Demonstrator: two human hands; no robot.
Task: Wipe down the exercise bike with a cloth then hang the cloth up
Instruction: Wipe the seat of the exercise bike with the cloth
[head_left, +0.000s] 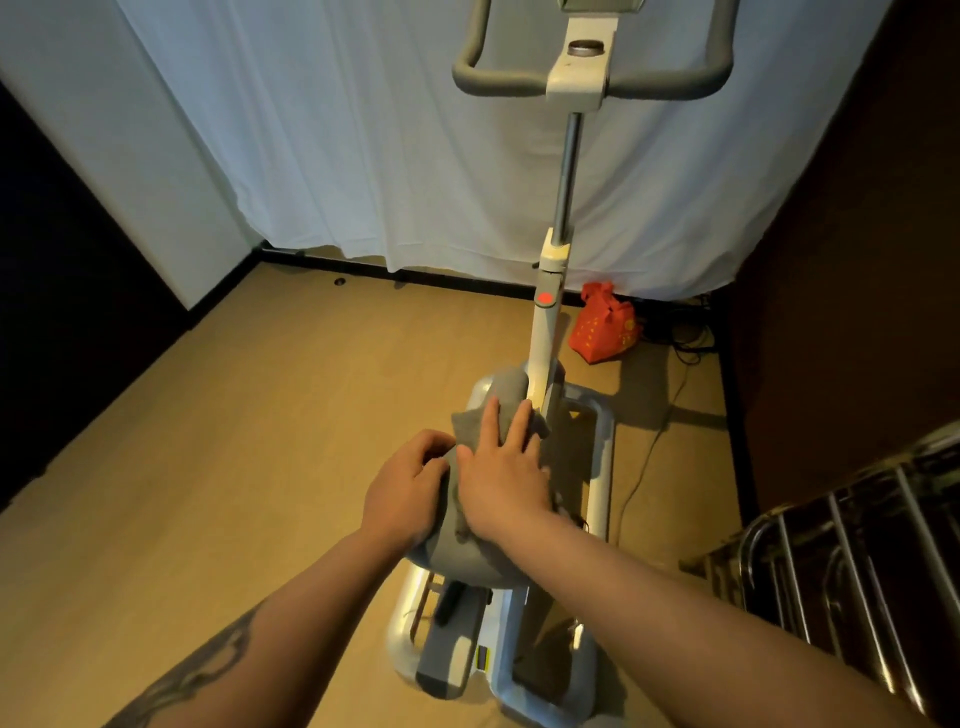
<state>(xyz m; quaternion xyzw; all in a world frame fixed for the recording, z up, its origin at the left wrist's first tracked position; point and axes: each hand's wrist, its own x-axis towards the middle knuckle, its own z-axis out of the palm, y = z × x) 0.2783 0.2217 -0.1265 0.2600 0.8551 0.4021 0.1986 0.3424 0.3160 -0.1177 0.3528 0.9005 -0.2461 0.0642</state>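
A room in a home: tan wooden floor (208, 441), white curtain (363, 130) at twelve o'clock, white upright exercise bike (545, 343), red gift bag (602, 325) at one o'clock.

A tan floor (197, 467) carried everything. The exercise bike (545, 338) stood on it by its pale base frame. A red bag (602, 327) with yellow marks sat on the floor just beside the bike's post, near the foot of a white curtain (337, 156). Dark cables (685, 338) lay beside the bag, and a metal rack (852, 551) stood at the right.
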